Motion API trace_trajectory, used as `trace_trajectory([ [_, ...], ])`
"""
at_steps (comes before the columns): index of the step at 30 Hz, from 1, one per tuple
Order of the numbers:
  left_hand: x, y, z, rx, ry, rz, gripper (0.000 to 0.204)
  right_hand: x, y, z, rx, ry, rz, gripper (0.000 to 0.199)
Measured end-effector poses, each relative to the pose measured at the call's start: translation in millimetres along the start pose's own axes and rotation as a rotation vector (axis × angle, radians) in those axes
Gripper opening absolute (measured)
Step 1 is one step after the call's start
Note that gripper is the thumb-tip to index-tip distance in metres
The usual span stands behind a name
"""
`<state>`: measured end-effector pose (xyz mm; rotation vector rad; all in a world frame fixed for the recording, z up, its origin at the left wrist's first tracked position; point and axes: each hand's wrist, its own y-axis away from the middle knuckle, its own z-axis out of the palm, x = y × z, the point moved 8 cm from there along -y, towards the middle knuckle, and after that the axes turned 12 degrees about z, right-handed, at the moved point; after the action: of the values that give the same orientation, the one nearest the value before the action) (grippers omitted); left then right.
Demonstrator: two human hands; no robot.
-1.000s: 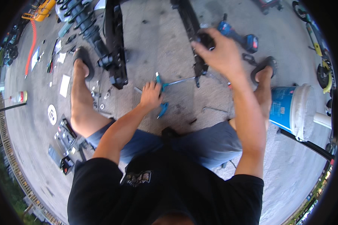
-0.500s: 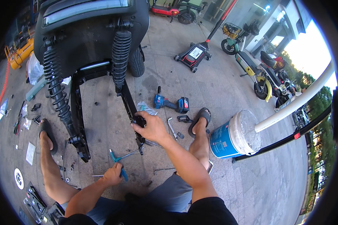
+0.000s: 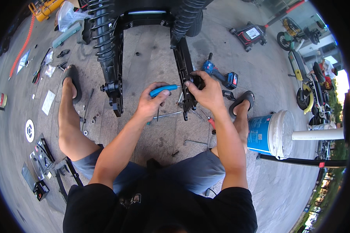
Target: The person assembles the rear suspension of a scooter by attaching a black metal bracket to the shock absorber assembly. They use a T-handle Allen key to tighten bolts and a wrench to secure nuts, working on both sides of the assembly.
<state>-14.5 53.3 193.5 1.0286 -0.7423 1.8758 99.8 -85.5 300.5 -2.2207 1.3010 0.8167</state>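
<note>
My left hand [image 3: 151,104] is closed around a blue-handled T-handle hex key [image 3: 163,90]. The key's short end points right, at the black swingarm's right arm [image 3: 182,58]. A thin shaft shows below the fist. My right hand [image 3: 209,91] is closed on the rear end of that arm, thumb on its inner side and fingers over a dark part I cannot make out. The swingarm's left arm [image 3: 118,77] stands apart, free of both hands. Black coil-spring shock absorbers [image 3: 101,31] rise from the two arms to the scooter body.
A blue cordless impact wrench [image 3: 217,73] lies beyond my right hand. A red-handled tool [image 3: 211,123] and a long rod [image 3: 167,114] lie below the arm. At right stands a blue and white bucket [image 3: 260,134] with a pole; a floor jack [image 3: 251,35] sits farther off.
My left hand has lifted the T-handle hex key from near the ground up to the right arm. My right hand stays on the arm's end. The view has shifted, with the scooter higher in it.
</note>
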Motion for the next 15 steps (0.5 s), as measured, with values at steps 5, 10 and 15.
trace_trajectory([
  [5, -2.1, -6.3, 12.2, -0.079, -0.068, 0.016, 0.026, -0.8, -1.4, 0.2, -0.030, 0.024, 0.049, 0.043],
  [10, -6.7, -6.8, 9.9, -0.103, -0.044, 0.024, 0.027, -3.9, -1.8, 0.4, -0.016, -0.014, -0.001, 0.038],
  [15, -10.7, -10.0, 7.6, -0.146, -0.064, 0.095, 0.030, -2.1, -1.1, -0.4, -0.008, -0.005, 0.004, 0.037],
])
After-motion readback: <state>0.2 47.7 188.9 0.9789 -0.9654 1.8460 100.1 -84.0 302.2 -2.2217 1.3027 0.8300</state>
